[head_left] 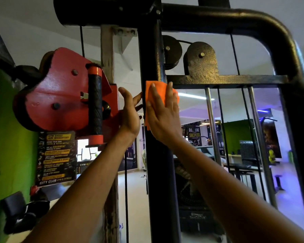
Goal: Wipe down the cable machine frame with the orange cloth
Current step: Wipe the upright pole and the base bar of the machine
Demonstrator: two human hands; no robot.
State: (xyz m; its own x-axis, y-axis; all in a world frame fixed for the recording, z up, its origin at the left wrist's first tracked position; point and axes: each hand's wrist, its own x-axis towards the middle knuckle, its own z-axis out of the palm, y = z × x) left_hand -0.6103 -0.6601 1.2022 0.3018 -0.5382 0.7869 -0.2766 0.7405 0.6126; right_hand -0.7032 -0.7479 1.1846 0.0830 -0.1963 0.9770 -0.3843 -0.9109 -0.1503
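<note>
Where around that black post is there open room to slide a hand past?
Open gap right of the black post, under the crossbar, before the first steel rod. Crowded left: the left hand sits between post and red pulley block. Right hand presses the orange cloth.

One wide-angle head-worn view looks forward and slightly upward, very close to the black upright post (153,58) running down the centre of the frame. The curved top bar (235,16) crosses the upper right, and both forearms rise from the bottom edge.
</note>
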